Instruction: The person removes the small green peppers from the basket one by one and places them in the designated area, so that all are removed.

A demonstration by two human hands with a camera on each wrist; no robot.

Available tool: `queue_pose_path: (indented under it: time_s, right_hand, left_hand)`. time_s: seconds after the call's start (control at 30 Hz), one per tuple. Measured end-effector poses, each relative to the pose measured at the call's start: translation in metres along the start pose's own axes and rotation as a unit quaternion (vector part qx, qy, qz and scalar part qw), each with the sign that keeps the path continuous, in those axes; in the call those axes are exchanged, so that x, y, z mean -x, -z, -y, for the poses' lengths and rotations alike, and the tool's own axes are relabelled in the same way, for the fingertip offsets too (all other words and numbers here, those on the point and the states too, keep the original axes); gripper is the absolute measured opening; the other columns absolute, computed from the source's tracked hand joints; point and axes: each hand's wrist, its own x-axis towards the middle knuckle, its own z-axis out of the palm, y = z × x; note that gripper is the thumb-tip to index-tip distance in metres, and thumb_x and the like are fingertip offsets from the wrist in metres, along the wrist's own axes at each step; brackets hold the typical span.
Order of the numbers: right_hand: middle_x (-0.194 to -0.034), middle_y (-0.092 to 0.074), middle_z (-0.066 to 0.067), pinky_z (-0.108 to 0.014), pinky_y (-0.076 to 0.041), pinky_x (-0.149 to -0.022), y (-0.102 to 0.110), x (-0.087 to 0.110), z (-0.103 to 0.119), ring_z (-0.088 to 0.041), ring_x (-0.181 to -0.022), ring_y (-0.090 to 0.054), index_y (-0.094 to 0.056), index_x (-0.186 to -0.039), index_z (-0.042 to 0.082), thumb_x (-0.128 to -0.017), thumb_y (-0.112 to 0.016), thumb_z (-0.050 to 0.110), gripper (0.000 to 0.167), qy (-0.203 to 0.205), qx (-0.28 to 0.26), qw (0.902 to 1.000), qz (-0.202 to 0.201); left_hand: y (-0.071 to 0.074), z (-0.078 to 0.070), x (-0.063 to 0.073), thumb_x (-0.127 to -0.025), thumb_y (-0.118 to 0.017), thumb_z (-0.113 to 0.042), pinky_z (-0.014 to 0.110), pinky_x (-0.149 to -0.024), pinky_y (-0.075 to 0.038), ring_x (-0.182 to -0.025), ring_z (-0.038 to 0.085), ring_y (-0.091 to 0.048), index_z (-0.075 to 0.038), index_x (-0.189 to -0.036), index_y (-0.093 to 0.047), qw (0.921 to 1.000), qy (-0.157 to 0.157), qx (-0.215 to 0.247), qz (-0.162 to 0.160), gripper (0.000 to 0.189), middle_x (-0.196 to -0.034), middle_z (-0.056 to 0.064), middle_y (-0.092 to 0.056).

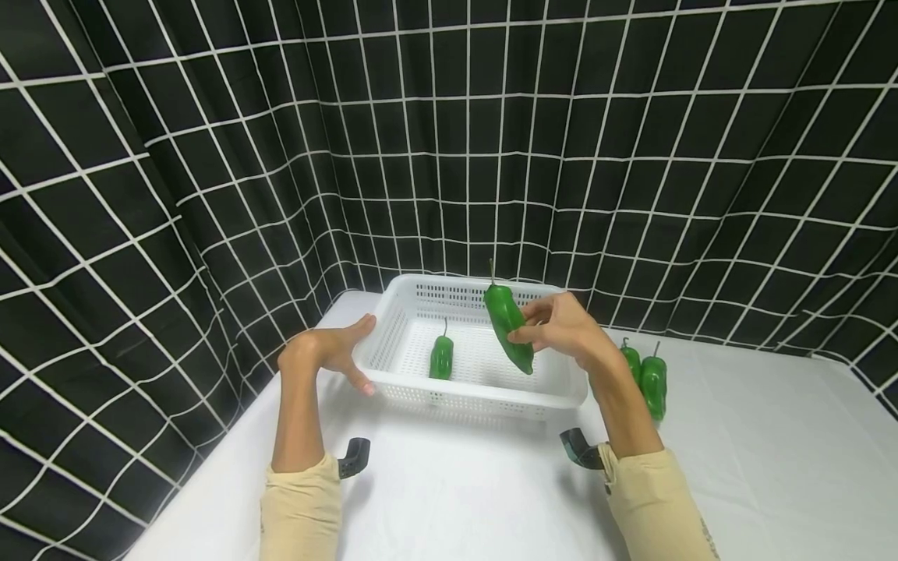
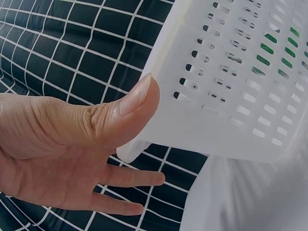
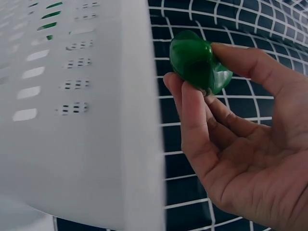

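Pepper (image 1: 503, 315), long, tapered and glossy green, is held over the right part of a white, rectangular, perforated plastic basket (image 1: 484, 393), thin stem upward, tip angled down to the right. The right hand (image 1: 563, 323) pinches the lower body between thumb and fingers. Handling: presumably light and firm but hollow, so excessive squeezing may crack the wall; the smooth skin may slip. Grip the body from opposite sides; avoid the stem, which may snap. A second glossy green pepper (image 1: 441, 359) lies inside the basket, left of centre. The left hand (image 1: 331, 347), thumb and fingers extended and spread, is at the basket's left end. Two further green peppers (image 1: 654, 387) lie side by side on the white-covered table (image 1: 463, 491), beyond the right forearm. A black, white-gridded curtain (image 1: 414, 70) hangs behind.
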Motion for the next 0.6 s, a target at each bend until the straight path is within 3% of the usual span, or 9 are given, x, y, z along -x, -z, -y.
queue_pose_path:
  time_s: [0.17,0.3,0.6]
  right_hand:
    - [-0.095,-0.073,-0.01,-0.033,-0.061,-0.08,0.003,0.006,0.007,-0.02,-0.088,-0.069,-0.069,-0.121,-0.004,-0.083,-0.082,0.016,0.045,0.008,0.007,0.9999,-0.01]
    - [-0.096,-0.075,-0.01,-0.046,-0.055,-0.093,0.006,0.013,0.014,-0.021,-0.084,-0.072,-0.07,-0.122,-0.001,-0.084,-0.083,0.019,0.045,0.01,0.018,0.9997,-0.012]
    - [-0.099,-0.074,-0.009,-0.053,-0.049,-0.101,0.009,0.015,0.015,-0.022,-0.084,-0.074,-0.07,-0.129,0.002,-0.086,-0.083,0.024,0.05,0.009,0.041,0.9991,-0.003]
  left_hand:
    - [0.0,0.001,0.0,-0.06,-0.096,-0.056,0.07,-0.125,-0.026,-0.161,0.051,-0.015,-0.029,-0.169,-0.004,1.0,-0.002,0.002,0.001,0.146,-0.177,0.014,-0.007]
    - [0.001,0.002,-0.001,-0.06,-0.096,-0.057,0.071,-0.125,-0.026,-0.16,0.051,-0.016,-0.028,-0.169,-0.004,1.0,-0.001,0.0,0.001,0.146,-0.177,0.014,-0.007]
    - [0.001,-0.001,0.002,-0.061,-0.096,-0.055,0.071,-0.125,-0.024,-0.161,0.051,-0.014,-0.029,-0.169,-0.003,1.0,0.003,-0.001,0.004,0.145,-0.176,0.015,-0.006]
